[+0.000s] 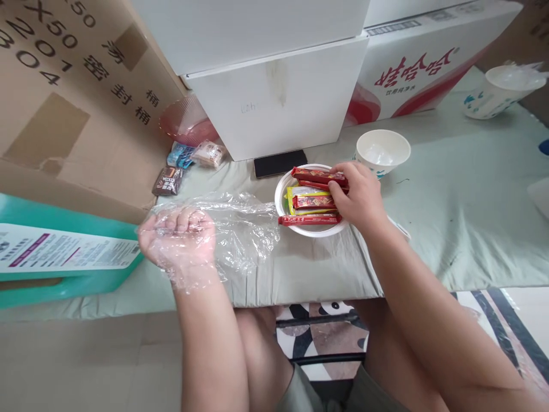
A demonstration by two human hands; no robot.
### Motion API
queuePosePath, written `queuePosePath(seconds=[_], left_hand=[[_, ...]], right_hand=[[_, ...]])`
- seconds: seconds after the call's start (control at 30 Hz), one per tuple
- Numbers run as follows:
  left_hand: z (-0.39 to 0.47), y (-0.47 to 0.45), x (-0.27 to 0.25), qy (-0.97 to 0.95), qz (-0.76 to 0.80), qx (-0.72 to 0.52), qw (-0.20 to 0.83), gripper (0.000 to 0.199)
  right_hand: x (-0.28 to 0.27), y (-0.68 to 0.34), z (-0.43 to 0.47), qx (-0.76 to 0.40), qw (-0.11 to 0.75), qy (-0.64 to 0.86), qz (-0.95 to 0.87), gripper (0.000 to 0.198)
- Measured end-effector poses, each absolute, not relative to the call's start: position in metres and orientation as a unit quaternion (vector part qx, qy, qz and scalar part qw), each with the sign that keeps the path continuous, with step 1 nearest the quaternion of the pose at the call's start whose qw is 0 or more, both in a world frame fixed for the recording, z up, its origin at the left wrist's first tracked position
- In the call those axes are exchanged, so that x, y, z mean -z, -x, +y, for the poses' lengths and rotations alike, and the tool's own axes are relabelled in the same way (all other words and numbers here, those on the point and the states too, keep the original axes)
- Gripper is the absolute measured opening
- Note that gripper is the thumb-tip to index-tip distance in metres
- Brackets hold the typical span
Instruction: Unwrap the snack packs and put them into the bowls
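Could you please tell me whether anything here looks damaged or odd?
Yes: the lower white box behind the bowl of packets has a brownish streak down its front, which stands out against the pale surface.

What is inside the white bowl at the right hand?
Red packets and a yellow-edged packet are visible. They and the right hand hide most of the white bowl's bottom.

Probably a home: cloth-covered table [446,194], panda-print mat [317,341], stacked cartons [295,94].
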State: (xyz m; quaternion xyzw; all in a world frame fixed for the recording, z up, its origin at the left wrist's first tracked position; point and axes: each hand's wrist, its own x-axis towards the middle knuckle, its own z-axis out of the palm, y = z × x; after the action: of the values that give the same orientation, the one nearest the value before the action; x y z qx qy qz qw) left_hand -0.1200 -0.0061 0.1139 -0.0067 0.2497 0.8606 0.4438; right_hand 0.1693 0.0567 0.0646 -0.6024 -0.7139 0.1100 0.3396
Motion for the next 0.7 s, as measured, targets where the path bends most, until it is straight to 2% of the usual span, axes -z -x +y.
queuePosePath(seconds=[0.13,0.33,0.47,0.6,0.7], left_hand=[[-0.006,0.121,-0.115,0.000,0.249,-0.863,0.440,0.041],[-0.006,0.123,-0.112,-0.015,0.249,-0.855,0.454,0.042],[-0.008,0.121,-0.116,-0.017,0.247,-0.850,0.465,0.041],[-0.013,0.117,-0.127,0.026,0.277,-0.831,0.482,0.030],[-0.017,0.116,-0.132,0.023,0.285,-0.824,0.489,0.025]], right_hand=[[-0.069,-0.170,0.056,-0.088,0.387,0.571,-0.719,0.028],[-0.064,-0.168,0.054,-0.139,0.286,0.587,-0.745,0.032],[-0.060,-0.172,0.054,-0.146,0.263,0.581,-0.756,0.034],[-0.065,-0.178,0.052,-0.135,0.336,0.549,-0.753,0.036],[-0.075,-0.180,0.047,-0.128,0.378,0.504,-0.766,0.029]])
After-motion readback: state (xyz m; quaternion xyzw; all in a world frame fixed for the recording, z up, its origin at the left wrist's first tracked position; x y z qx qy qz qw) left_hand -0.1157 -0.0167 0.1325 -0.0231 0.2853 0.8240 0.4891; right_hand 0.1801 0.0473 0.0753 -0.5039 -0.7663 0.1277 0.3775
